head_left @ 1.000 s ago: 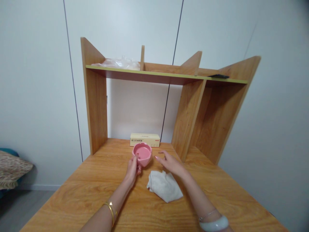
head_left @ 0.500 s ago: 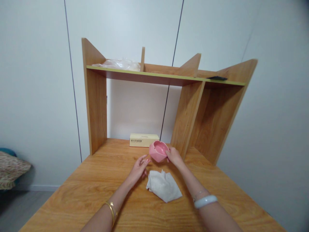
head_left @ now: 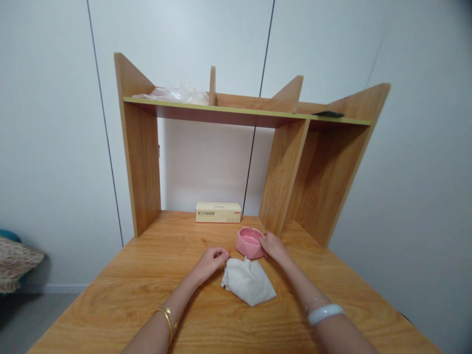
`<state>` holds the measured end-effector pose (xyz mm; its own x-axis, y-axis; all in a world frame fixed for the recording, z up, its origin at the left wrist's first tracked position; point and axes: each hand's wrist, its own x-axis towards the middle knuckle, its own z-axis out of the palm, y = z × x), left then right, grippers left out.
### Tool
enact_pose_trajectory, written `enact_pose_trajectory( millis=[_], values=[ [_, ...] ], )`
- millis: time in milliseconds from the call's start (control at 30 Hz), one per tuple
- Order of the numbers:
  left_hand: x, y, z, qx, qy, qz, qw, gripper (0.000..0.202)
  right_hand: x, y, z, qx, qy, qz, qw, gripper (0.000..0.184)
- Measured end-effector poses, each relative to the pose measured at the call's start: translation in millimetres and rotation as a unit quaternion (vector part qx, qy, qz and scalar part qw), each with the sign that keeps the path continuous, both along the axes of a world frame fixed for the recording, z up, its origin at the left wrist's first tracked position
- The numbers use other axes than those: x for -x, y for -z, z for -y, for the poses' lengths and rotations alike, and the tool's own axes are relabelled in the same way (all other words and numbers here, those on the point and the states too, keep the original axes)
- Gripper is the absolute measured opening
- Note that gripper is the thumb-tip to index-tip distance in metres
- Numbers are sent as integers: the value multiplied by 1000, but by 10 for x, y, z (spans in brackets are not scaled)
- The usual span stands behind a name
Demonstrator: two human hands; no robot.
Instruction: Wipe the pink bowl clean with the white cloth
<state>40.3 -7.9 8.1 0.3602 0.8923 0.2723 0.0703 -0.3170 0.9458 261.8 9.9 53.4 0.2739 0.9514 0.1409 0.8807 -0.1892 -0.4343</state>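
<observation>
Pink bowl (head_left: pixel 249 247): upright toward the far edge of the desk (head_left: pixel 110 300), right of its middle, just beyond the cloth. From my distance I cannot tell whether its base rests on the wood or whether its near side touches the fabric.
Right hand (head_left: pixel 272 246): my grip here is grasping the bowl by its right side, thumb at the rim.
Left hand (head_left: pixel 213 259): fingers curled, tips at the cloth's far left corner; I cannot tell whether this grip pinches the fabric or only sits beside it.
Grey-white cloth (head_left: pixel 250 282): lying rumpled between my forearms, closer to the desk's near edge than the bowl is.
Long box (head_left: pixel 218 213): along the desk's far edge, apart from both hands.
Bowl so far: in hand and level, so I judge the handling under way.
Bowl and cloth remaining: the bowl is not yet released and the cloth not yet lifted; nothing on either shows me how much is finished.
</observation>
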Motion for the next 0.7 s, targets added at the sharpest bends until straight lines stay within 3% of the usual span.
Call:
enact_pose_trajectory(
  millis=[100,167,267,300,367,433,567,700],
  values=[
    [21,-27,40,3,17,-1,1000,27,95,-105,249,-49,-3,43,998,33],
    [21,-36,65,18,33,5,999,20,226,-117,492,-82,-63,74,992,25],
    [-2,-35,83,45,42,27,998,17,473,4,867,-122,-199,100,967,19],
    [-14,-33,84,50,41,38,997,19,549,67,966,-141,-224,123,956,25],
    [-34,-30,79,54,41,59,996,26,663,183,1091,-170,-232,176,942,39],
    [-41,-30,70,68,49,81,993,35,696,233,1116,-185,-216,199,938,37],
    [-14,-31,42,89,58,103,989,46,479,104,976,-203,-150,70,965,11],
    [-1,-36,61,20,57,52,997,36,-22,-19,803,-223,-81,-148,960,16]
  ],
)
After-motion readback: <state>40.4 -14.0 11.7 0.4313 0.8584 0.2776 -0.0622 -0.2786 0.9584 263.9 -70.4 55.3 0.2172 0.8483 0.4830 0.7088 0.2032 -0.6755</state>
